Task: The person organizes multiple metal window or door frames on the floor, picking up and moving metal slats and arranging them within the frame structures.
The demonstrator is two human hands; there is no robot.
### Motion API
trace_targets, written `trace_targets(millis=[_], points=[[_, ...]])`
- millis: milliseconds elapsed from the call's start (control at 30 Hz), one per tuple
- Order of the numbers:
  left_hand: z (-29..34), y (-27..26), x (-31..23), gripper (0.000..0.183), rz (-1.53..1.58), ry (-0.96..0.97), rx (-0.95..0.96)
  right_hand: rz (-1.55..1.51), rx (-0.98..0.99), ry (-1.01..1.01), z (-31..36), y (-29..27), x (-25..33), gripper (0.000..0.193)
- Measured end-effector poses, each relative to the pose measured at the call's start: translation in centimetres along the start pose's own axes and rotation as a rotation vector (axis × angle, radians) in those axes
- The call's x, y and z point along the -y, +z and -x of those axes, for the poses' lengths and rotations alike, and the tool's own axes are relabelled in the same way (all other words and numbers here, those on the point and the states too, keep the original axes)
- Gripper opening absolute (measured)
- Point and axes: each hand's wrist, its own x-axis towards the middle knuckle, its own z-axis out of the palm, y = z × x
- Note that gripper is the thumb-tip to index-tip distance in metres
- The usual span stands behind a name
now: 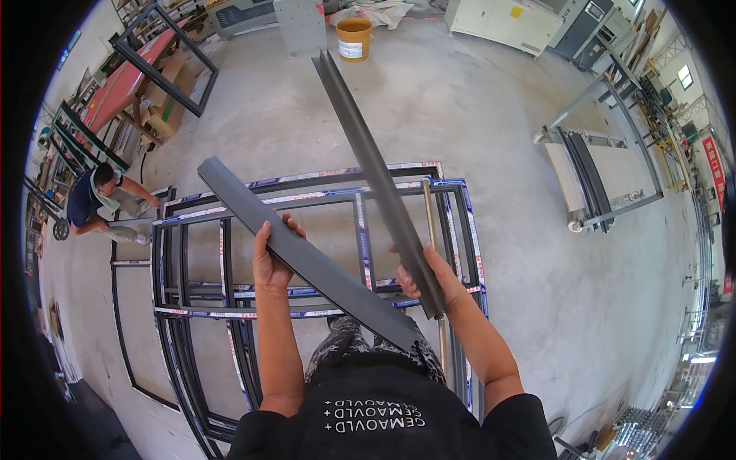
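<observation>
The room is a workshop with a broad pale concrete floor [552, 337], smooth and lightly marked, ringed by machines, racks and stock. Overlapping dark frames [363, 238] spread over the middle in front of the person, with red, white and blue tape along many bars. At the upper left stands a red-topped table [130, 80], a dark frame leaning by its end. A cream cabinet [502, 23] stands at the far side, with grey machines to its right. On the right, a metal cart [630, 209] on wheels carries dark lengths and a pale panel. A co-worker [96, 199] is low down at the left end of the frames, one arm stretched toward them.

Two dark grey lengths are up above the frames. The ridged strip [376, 176] points away across the floor; the flat strip [307, 261] slants from upper left to near the person's waist. A brass-coloured pole [431, 222] runs along the frames' right part. A yellow-brown bucket [353, 38] stands on the far floor.

The left hand [272, 257] is clamped on the flat strip, thumb and fingers at opposite edges. The right hand [429, 276] is closed around the ridged strip near its lower end.
</observation>
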Motion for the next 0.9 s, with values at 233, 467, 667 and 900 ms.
trace_targets(millis=[233, 467, 667, 900], points=[[-0.2, -0.8, -0.7, 0.041, -0.013, -0.034, -0.004, 0.678, -0.528, -0.309, 2.0, -0.7, 1.5, 0.029], [-1.0, -2.2, -1.8, 0.037, -0.017, -0.054, 0.04, 0.87, -0.877, -0.869, 9.4, -1.7, 7.0, 0.046], [-3.0, -2.6, 0.5, 0.035, -0.014, -0.165, 0.061, 0.505, -0.945, -1.288, 13.9, 0.4, 10.0, 0.051], [-4.4, 0.7, 9.1, 0.038, -0.128, -0.344, 0.038, -0.224, -1.058, -1.478, 21.0, -11.6, 7.1, 0.037]])
